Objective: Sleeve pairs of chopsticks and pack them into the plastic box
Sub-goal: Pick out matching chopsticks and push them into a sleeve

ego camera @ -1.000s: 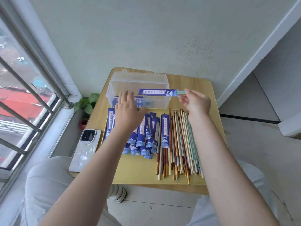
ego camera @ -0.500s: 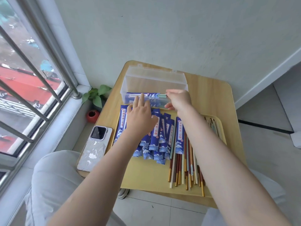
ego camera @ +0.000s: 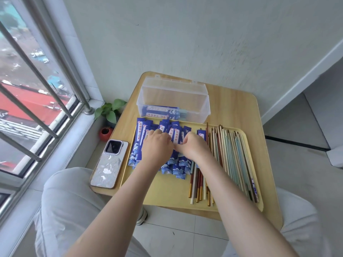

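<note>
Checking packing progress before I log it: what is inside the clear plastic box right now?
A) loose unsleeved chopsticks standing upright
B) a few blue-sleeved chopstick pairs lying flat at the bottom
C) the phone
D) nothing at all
B: through the plastic box's clear wall, blue-sleeved chopstick pairs lie flat along the bottom, while the loose chopsticks lie on the tray and the phone sits on the table.

Bright daylight is coming in thru the window [ego camera: 37, 89] at left; edges are bending w/ wide-angle distortion, slight motion blur.
</note>
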`<state>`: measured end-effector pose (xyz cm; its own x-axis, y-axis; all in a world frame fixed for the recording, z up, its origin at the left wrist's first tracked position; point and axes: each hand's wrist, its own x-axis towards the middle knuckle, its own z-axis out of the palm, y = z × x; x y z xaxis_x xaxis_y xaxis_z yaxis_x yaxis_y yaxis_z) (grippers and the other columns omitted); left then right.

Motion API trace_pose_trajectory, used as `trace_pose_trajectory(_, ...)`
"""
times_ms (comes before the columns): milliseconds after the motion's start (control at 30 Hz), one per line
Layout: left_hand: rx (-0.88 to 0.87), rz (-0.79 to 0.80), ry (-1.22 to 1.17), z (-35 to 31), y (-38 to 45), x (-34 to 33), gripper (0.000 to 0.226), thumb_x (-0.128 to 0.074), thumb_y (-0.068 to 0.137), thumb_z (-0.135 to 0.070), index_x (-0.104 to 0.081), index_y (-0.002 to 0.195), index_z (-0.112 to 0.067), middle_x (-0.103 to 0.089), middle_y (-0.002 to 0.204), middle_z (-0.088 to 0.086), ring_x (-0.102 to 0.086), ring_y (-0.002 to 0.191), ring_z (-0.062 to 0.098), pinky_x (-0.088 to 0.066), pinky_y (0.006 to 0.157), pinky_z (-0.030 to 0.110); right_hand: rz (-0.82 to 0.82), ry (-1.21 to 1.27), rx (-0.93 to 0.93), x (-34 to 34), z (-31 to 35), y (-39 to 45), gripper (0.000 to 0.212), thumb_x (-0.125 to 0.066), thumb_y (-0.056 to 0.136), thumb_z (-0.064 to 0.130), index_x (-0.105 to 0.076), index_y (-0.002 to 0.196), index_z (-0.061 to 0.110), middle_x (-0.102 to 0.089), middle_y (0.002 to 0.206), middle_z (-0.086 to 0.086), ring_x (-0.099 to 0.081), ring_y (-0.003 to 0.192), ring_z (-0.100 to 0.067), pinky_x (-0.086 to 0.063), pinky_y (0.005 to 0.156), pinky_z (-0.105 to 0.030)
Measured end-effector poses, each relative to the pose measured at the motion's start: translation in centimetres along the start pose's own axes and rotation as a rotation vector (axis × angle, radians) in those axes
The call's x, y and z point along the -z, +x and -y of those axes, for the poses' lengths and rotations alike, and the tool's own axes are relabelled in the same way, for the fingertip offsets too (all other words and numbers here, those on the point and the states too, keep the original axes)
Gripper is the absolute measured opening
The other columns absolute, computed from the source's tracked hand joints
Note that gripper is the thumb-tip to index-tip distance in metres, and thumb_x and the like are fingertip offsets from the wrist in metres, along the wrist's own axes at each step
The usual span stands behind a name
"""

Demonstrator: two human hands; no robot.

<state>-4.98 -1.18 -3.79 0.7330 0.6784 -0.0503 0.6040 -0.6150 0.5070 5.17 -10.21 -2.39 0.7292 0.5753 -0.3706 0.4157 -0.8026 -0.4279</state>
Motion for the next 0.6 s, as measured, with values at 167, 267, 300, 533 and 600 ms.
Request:
trace_pose_trajectory(167,0.009,0.047,-0.042,0.2,-0.5,-0.3,0.035,-0.038,0.102,-0.015,-0.072,0.106,-0.006,-0.065,0.11,0.007,-0.052,0.11,0.025,-0.034,0.102,0.037,-0.022,-0.033,-0.028,-2.2,0.7,-0.9,0.071,-0.068,0.085,0.056,-0.046,0.131,0.006,-0.059,0.121,-0.008,-0.064,0.101,-0.029,-0.048,0.071,-0.036)
trace_pose_trajectory(267,0.008,0.047,-0.09,0.6,-0.6,-0.5,0.034,-0.039,0.1,-0.013,-0.072,0.095,-0.004,-0.067,0.101,0.007,-0.055,0.104,0.026,-0.041,0.099,0.039,-0.018,0.031,-0.046,-2.4,0.5,-0.7,0.047,-0.064,0.093,0.041,-0.053,0.122,0.006,-0.058,0.11,-0.005,-0.06,0.094,-0.027,-0.044,0.068,-0.034)
trace_pose_trajectory(300,0.001,0.049,-0.099,0.7,-0.8,-0.4,0.034,-0.039,0.1,-0.013,-0.072,0.095,-0.004,-0.067,0.101,0.008,-0.055,0.104,0.026,-0.043,0.096,0.039,-0.031,0.075,-0.038,-2.3,0.1,-0.8,0.032,-0.062,0.094,0.036,-0.056,0.109,0.008,-0.056,0.1,-0.004,-0.056,0.084,-0.025,-0.041,0.065,-0.033)
trace_pose_trajectory(533,0.08,-0.022,-0.476,-1.5,-1.5,1.3,0.024,-0.047,0.101,-0.026,-0.067,0.094,-0.013,-0.068,0.086,0.013,-0.063,0.078,0.023,-0.05,0.067,0.039,-0.189,0.531,0.133,0.4,-1.7,-4.3,0.023,-0.054,0.102,0.029,-0.054,0.084,0.014,-0.059,0.073,0.0,-0.051,0.057,-0.015,-0.039,0.047,-0.023)
trace_pose_trajectory(600,0.16,0.07,-0.783,-2.9,-1.7,1.6,0.031,-0.056,0.098,-0.036,-0.067,0.103,-0.008,-0.067,0.081,0.012,-0.066,0.075,0.019,-0.058,0.072,0.042,-0.143,0.583,0.208,0.3,-1.8,-5.6,0.02,-0.056,0.101,0.033,-0.056,0.085,0.021,-0.06,0.07,0.006,-0.053,0.057,-0.014,-0.045,0.054,-0.033)
